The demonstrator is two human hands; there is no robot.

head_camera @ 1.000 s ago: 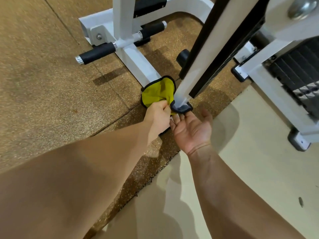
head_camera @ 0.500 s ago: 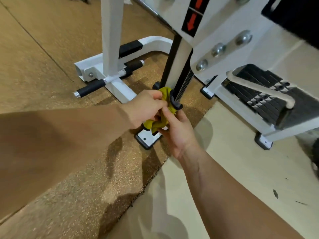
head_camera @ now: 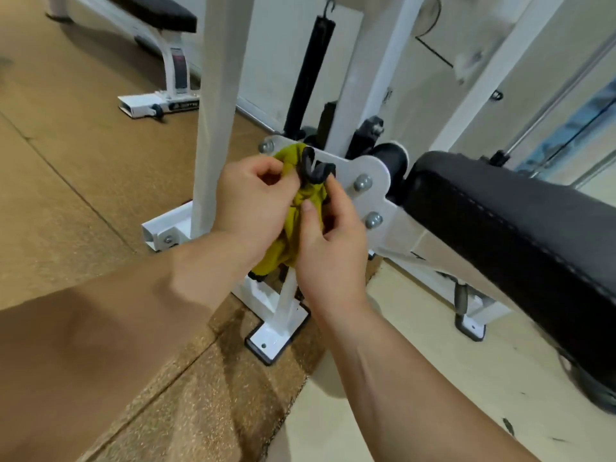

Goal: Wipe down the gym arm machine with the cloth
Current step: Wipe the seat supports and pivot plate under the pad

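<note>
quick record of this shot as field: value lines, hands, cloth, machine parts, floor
left hand: pinches the yellow cloth near its top
right hand: pinches the same cloth, thumb on its middle
cloth state: bunched, black-edged, held up between both hands
white bracket plate: just behind the cloth, round bolts showing
cloth-to-plate contact: cannot tell
black pad: right of the plate
floor: brown speckled mat on the left, pale floor on the right
</note>
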